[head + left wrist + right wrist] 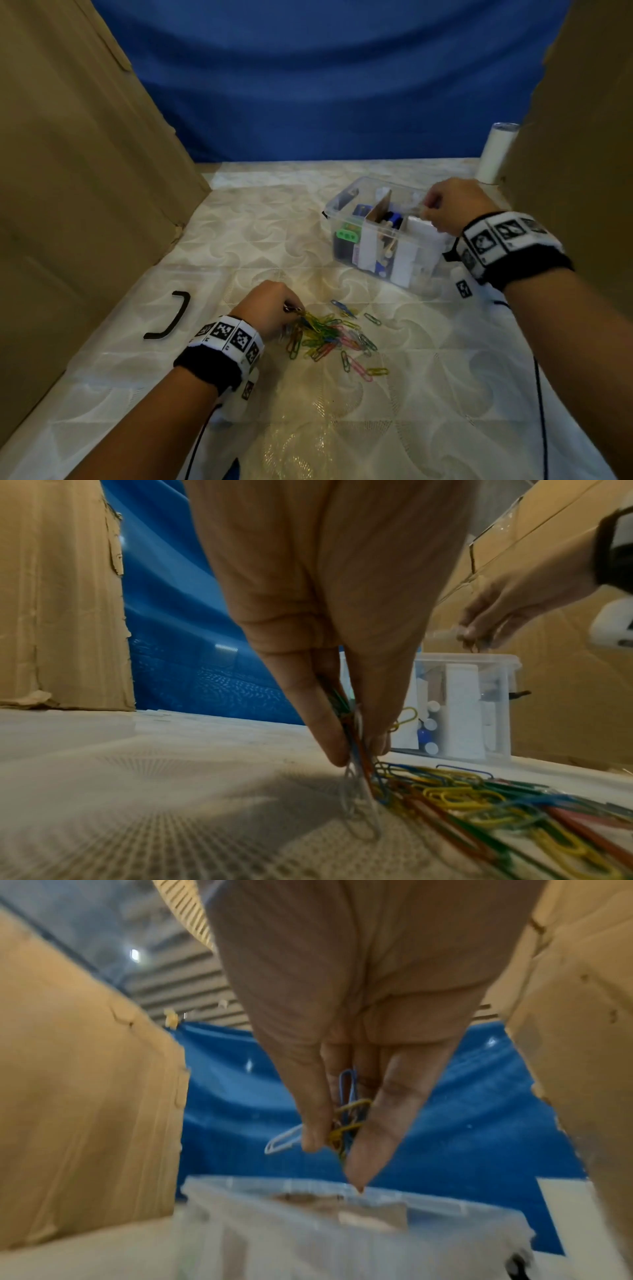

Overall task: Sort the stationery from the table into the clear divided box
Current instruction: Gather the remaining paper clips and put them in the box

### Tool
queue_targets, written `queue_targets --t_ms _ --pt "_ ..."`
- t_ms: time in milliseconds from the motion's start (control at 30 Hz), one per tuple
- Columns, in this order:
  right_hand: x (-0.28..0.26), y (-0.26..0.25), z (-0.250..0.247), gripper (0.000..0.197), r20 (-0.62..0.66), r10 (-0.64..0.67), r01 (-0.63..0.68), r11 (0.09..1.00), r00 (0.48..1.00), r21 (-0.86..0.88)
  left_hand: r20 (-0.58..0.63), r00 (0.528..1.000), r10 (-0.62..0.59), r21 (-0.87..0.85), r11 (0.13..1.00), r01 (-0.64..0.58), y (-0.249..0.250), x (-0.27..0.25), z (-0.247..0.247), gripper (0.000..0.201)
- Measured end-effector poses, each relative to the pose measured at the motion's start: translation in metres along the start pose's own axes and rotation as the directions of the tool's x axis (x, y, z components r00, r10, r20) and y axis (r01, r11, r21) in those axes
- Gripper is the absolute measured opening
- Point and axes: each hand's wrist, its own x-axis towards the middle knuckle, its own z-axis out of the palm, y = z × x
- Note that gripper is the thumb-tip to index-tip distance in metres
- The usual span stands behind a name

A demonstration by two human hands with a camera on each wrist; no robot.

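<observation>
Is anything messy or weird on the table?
Yes. A heap of coloured paper clips lies scattered loose on the table, not yet in the clear divided box. A black bent handle-like piece lies alone by the left cardboard wall, whose lower edge looks torn.

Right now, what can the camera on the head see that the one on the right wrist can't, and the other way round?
Only the head view shows the pile of colored paper clips on the table, the left hand picking at it, and a black bent handle. Only the right wrist view shows what the right hand pinches: a few paper clips, blue, yellow and white, held above the box. Both show the clear divided box and the blue backdrop.
</observation>
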Motion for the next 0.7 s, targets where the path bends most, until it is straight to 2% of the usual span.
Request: queue_targets --t_ms 67,100,167,267,333,400,467,567,700 --pt "0.012 -0.001 0.014 0.021 0.121 0.042 -0.022 0.988 0.992 -0.155 0.006 1.0 0.0 -0.018 1.0 0.0 -0.001 0.0 -0.002 0.016" --pt "0.017 0.0 0.022 0.025 0.159 0.035 -0.006 0.984 0.987 -0.179 0.001 1.0 0.0 -0.037 0.999 0.0 -0.002 0.001 -0.002 0.016" --pt "0.022 0.002 0.029 0.029 0.189 0.013 0.018 0.987 0.982 -0.161 -0.014 1.0 0.002 -0.083 0.997 -0.003 -0.004 0.001 -0.004 0.016" --pt "0.014 0.003 0.02 0.024 0.218 -0.017 0.048 0.99 0.976 -0.135 -0.049 0.999 0.005 -0.137 0.991 -0.012 -0.007 -0.001 -0.006 0.016" --pt "0.008 0.013 0.013 0.025 0.135 -0.046 0.055 0.996 0.99 -0.064 -0.086 0.996 -0.002 -0.193 0.981 -0.014 -0.006 0.0 -0.009 0.016" --pt "0.0 0.031 0.011 0.027 -0.014 -0.039 0.039 0.999 0.999 0.023 -0.12 0.993 0.02 -0.259 0.965 -0.05 0.002 0.001 -0.016 0.015" --pt "-0.005 0.052 0.021 0.029 -0.098 0.021 -0.021 1.0 0.995 0.001 -0.159 0.985 0.071 -0.281 0.953 -0.114 0.018 0.006 -0.026 0.013" --pt "-0.013 0.068 0.043 0.029 -0.035 0.046 -0.045 0.999 0.998 0.027 -0.232 0.962 0.141 -0.286 0.936 -0.207 0.056 0.026 -0.044 0.012" --pt "-0.017 0.074 0.055 0.037 -0.058 0.038 -0.034 0.998 0.998 0.054 -0.325 0.917 0.233 -0.314 0.887 -0.337 0.117 0.071 -0.057 0.013"
